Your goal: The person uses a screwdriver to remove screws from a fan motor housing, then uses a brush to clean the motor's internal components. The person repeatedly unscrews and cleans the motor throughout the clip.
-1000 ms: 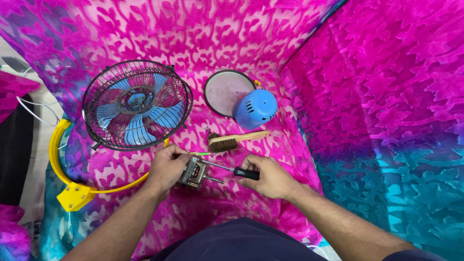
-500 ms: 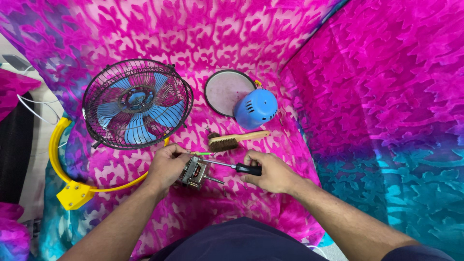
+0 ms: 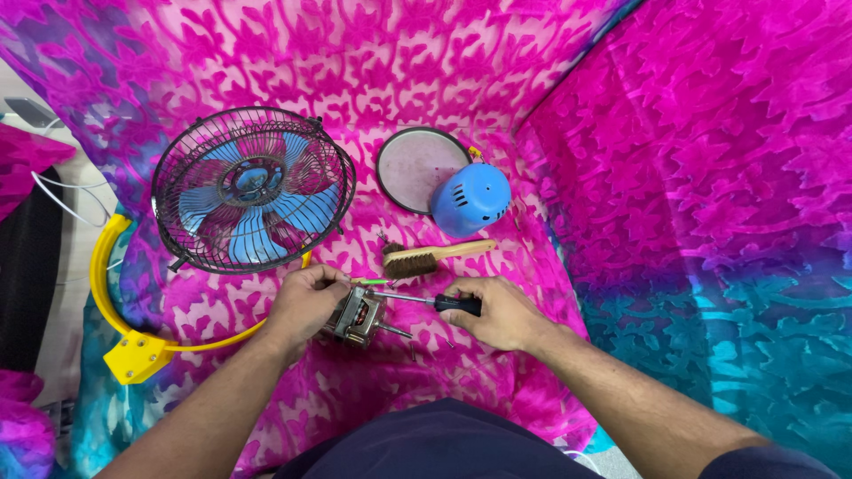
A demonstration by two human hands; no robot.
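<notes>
My left hand (image 3: 306, 302) grips a small metal fan motor (image 3: 359, 317) resting on the pink patterned cloth (image 3: 497, 80). My right hand (image 3: 497, 312) holds a screwdriver (image 3: 435, 302) with a black handle, its shaft pointing left and its tip at the top of the motor. Just beyond the hands lies a wooden-handled brush (image 3: 435, 258). A blue plastic motor cover (image 3: 470, 199) sits behind it, next to a round grey disc (image 3: 413, 164).
A black wire fan cage with blue blades (image 3: 251, 188) lies at the left. A yellow ring-shaped stand (image 3: 133, 341) curves under it. White cables (image 3: 62, 200) trail at the far left. Pink and teal cloth rises as a wall on the right.
My right hand with the screwdriver has shifted slightly; the left hand stays on the motor. Nothing else has moved.
</notes>
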